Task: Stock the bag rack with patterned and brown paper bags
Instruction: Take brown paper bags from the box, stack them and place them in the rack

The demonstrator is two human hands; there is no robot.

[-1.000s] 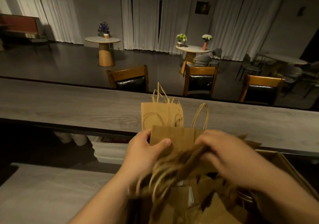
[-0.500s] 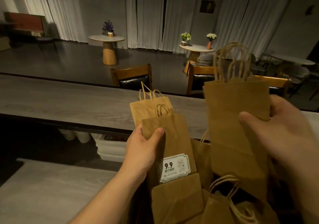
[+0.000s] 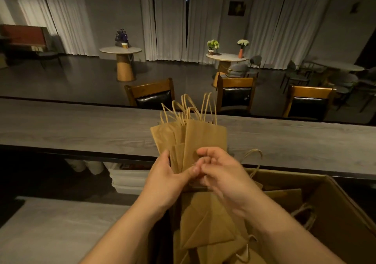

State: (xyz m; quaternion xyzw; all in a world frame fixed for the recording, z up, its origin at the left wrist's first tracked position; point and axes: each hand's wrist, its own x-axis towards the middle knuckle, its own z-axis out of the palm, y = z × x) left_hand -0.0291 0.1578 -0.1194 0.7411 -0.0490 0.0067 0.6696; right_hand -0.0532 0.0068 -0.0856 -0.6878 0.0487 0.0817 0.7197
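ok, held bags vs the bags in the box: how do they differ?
The held bags stand upright with handles up, fanned in the left hand, with the right hand at their front. The box bags lie flat and jumbled inside the box, handles pointing various ways. Both are plain brown paper with twisted handles.

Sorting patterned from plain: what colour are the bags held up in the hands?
Plain brown kraft paper bags with no pattern showing, seen in the head view.

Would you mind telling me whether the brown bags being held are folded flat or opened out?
Folded flat: the brown bags fan thinly, handles up, in the left hand.
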